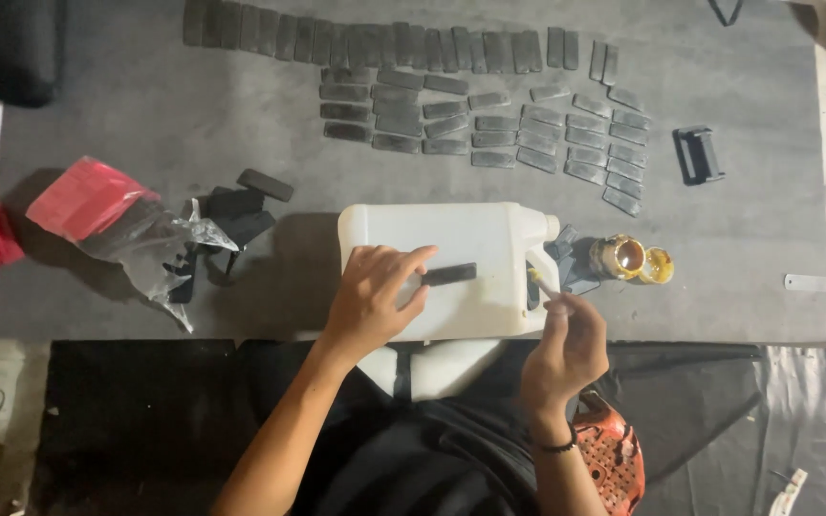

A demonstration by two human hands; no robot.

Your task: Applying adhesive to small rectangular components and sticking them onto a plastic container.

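A white plastic jerrycan (475, 239) lies on its side on the grey mat (145, 115) in front of me. A small black strip (449, 274) rests on top of it. My left hand (373, 294) presses its fingertips on the strip's left end. My right hand (566, 349) holds a thin brush or stick (542, 285) with a yellowish tip, just right of the can near its handle. A small open tin of yellow glue (628, 258) stands to the right of the can.
Several rows of black strips (489, 124) lie spread at the back of the mat. A clear bag with more black pieces (169, 244) and a red packet (83, 196) sit at the left. A black buckle-like part (698, 155) lies at the right.
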